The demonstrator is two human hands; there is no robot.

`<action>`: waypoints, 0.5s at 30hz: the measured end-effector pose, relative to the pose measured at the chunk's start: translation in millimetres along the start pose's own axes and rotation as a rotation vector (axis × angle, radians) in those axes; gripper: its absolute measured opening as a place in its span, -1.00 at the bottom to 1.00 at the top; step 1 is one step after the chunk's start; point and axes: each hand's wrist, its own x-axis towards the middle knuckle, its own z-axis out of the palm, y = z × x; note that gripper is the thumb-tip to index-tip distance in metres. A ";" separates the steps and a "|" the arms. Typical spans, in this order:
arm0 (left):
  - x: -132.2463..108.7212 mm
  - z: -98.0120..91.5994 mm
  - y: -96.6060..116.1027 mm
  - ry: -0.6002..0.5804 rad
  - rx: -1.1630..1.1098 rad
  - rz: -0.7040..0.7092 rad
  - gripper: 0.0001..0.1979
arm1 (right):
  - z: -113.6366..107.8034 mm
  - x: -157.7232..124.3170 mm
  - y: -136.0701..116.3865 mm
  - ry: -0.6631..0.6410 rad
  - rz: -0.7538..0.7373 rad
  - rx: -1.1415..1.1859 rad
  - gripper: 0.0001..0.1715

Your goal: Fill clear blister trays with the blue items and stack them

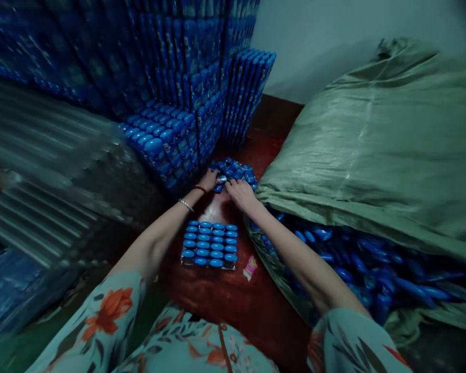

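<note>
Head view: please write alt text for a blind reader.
A person's left hand and right hand are at a pile of blue items on a red floor. Nearer are blue rows; blue stacks rise at left, a green sack at right.

The head camera looks forward and down, over a pale floral fabric garment (202, 342) close at six o'clock, across smooth red flooring (217, 290) toward a plain pale wall (306, 46), farther, at one o'clock.
</note>
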 end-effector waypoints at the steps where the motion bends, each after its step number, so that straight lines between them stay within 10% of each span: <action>1: -9.1 -1.7 -4.2 0.001 -0.017 0.007 -0.66 | -1.7 -16.9 -3.1 0.045 -0.018 0.064 -0.56; 5: -82.5 -20.8 -20.5 0.123 -0.125 0.108 -0.74 | -4.1 -113.9 -18.3 0.432 -0.002 0.584 -0.65; 9: -205.9 -31.5 -34.7 0.366 -0.272 0.196 -0.72 | 18.2 -210.5 -45.8 0.607 0.202 0.776 -0.71; 15: -323.1 26.7 -43.4 0.720 -0.317 0.030 -0.63 | 90.9 -246.4 -86.2 0.646 0.040 0.574 -0.54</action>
